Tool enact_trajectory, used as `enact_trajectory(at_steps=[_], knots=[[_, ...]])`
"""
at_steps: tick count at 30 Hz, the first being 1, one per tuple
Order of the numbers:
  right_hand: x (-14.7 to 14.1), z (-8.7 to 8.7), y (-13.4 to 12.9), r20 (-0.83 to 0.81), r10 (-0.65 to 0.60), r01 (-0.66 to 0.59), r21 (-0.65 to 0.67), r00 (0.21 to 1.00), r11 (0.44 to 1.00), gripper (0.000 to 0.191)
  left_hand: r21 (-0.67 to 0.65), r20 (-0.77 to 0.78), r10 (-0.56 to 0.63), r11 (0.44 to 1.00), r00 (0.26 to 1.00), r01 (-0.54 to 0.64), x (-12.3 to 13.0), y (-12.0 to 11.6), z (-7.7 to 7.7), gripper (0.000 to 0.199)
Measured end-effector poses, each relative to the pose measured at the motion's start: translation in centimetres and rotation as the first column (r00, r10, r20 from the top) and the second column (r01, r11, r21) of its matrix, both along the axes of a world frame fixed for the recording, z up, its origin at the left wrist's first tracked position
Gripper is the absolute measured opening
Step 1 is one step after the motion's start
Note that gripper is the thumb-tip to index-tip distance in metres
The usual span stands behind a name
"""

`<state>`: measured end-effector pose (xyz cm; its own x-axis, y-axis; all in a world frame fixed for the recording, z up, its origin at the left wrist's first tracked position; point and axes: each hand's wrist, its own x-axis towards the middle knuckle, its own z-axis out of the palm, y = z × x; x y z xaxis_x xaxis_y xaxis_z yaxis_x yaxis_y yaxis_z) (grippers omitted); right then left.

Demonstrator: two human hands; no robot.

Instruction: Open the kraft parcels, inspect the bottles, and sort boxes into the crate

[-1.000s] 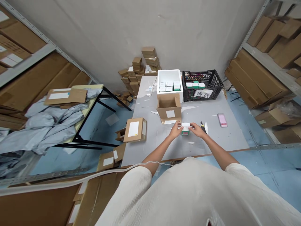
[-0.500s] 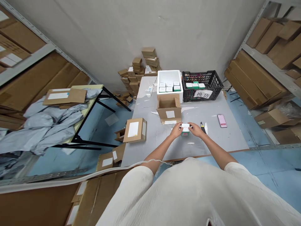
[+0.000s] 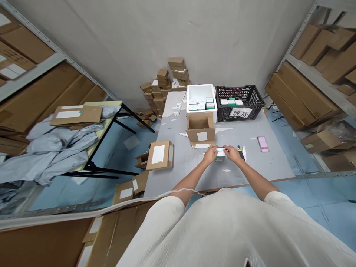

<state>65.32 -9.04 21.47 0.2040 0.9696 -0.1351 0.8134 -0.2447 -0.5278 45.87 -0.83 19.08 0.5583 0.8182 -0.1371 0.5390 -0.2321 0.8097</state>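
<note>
A small white-and-green box point(image 3: 220, 158) is between my two hands over the front of the table. My left hand point(image 3: 210, 155) is closed on its left side, and my right hand point(image 3: 231, 153) is closed on the right side, fingers by the top edge. Beyond them stands an open cardboard box point(image 3: 200, 135) with a white label. A black-and-yellow box cutter point(image 3: 240, 152) lies just right of my right hand, partly hidden by it. White foam box point(image 3: 201, 91) at the back holds several similar small boxes.
A black plastic crate point(image 3: 236, 115) with more small boxes sits at the back right. On the grey table point(image 3: 178, 178) are a pink phone-like item point(image 3: 263, 144) and a closed carton point(image 3: 160, 155) at the left edge. Shelves of cartons flank both sides; grey bags point(image 3: 66, 141) cover a side table.
The view has shifted slightly. Both hands still hold the small box at almost the same spot; its top looks a little more covered by the fingers.
</note>
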Motion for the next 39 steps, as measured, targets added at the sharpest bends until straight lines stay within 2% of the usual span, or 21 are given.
enact_trajectory(at_steps=[3, 6, 8, 12, 18, 23, 26, 30, 34, 39], knots=[[-0.5, 0.1, 0.1, -0.007, -0.010, 0.010, 0.049, 1.000, 0.999, 0.036, 0.014, -0.020, -0.011, 1.000, 1.000, 0.011, 0.1, 0.0, -0.5, 0.043], [-1.0, 0.5, -0.1, 0.032, 0.101, -0.103, 0.101, 0.994, 0.990, 0.031, 0.015, -0.007, 0.012, 1.000, 1.000, -0.012, 0.0, 0.2, -1.0, 0.048], [-1.5, 0.9, -0.4, 0.074, 0.195, -0.201, 0.076, 0.978, 0.977, 0.030, 0.008, -0.002, 0.034, 0.999, 0.999, -0.034, -0.3, 0.3, -1.4, 0.047], [-2.4, 1.9, -0.9, 0.165, 0.297, -0.295, -0.032, 0.941, 0.955, 0.048, -0.023, 0.036, 0.057, 0.998, 0.998, -0.056, -0.9, 0.3, -2.1, 0.042], [-3.4, 4.3, -1.3, 0.265, 0.263, -0.231, -0.144, 0.928, 0.962, 0.040, -0.099, 0.156, 0.058, 0.994, 0.986, -0.043, -0.8, -0.4, -2.4, 0.041], [-2.4, 6.4, -2.2, 0.232, 0.175, -0.147, -0.133, 0.957, 0.980, 0.035, -0.201, 0.233, 0.059, 0.980, 0.971, -0.011, -0.2, -0.9, -1.8, 0.046], [-0.6, 7.9, -2.4, 0.205, 0.142, -0.134, -0.053, 0.968, 0.990, 0.036, -0.206, 0.269, 0.058, 0.979, 0.961, -0.002, 0.4, -0.9, -1.6, 0.045], [3.4, 10.9, -1.8, 0.177, 0.114, -0.135, 0.114, 0.978, 0.984, 0.037, -0.215, 0.272, 0.084, 0.976, 0.959, -0.025, 1.5, -1.0, -1.2, 0.044], [8.8, 14.4, -0.5, 0.164, 0.014, -0.062, 0.290, 0.986, 0.955, 0.039, -0.234, 0.246, 0.084, 0.972, 0.966, -0.025, 3.7, -1.3, -0.6, 0.042], [16.5, 18.2, 2.1, 0.176, -0.071, -0.017, 0.455, 0.982, 0.890, 0.038, -0.182, 0.245, 0.085, 0.983, 0.966, -0.041, 7.6, -2.0, -0.2, 0.038]])
